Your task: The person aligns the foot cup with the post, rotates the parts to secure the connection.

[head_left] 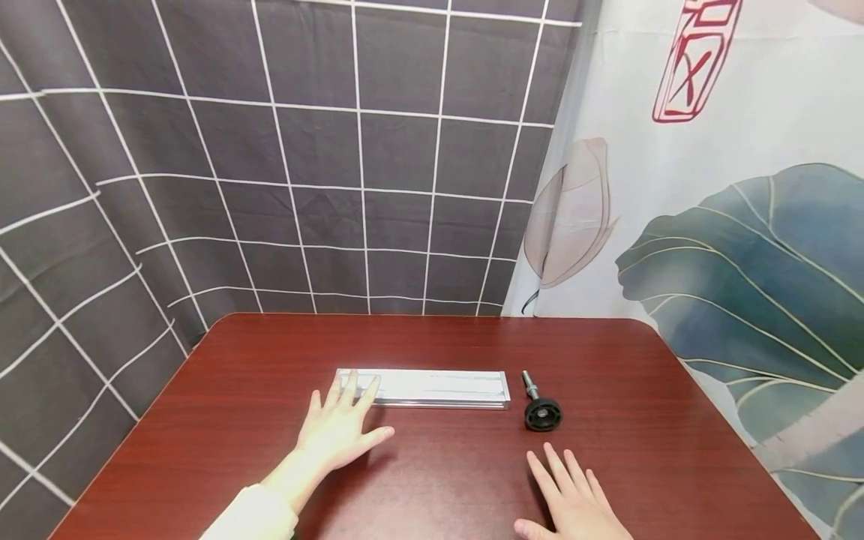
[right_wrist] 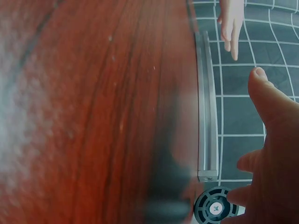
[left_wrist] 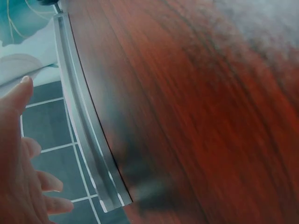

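A silver aluminium profile (head_left: 439, 386) lies crosswise on the table, its grooved side showing in the left wrist view (left_wrist: 86, 116). My left hand (head_left: 337, 431) has its fingers spread, their tips overlapping the profile's left end in the head view. In the left wrist view those fingers stay apart from the metal. To the right of the profile is a levelling foot with a round black base (head_left: 543, 414) and a threaded stud (head_left: 529, 384) pointing away from me. My right hand (head_left: 574, 499), fingers straight and holding nothing, is nearer me than the foot.
The reddish-brown wooden table (head_left: 432, 465) has rounded far corners. Behind it hangs a dark grey curtain (head_left: 398, 150) with a white grid, and at the right a white curtain (head_left: 628, 67) with leaf and flower prints.
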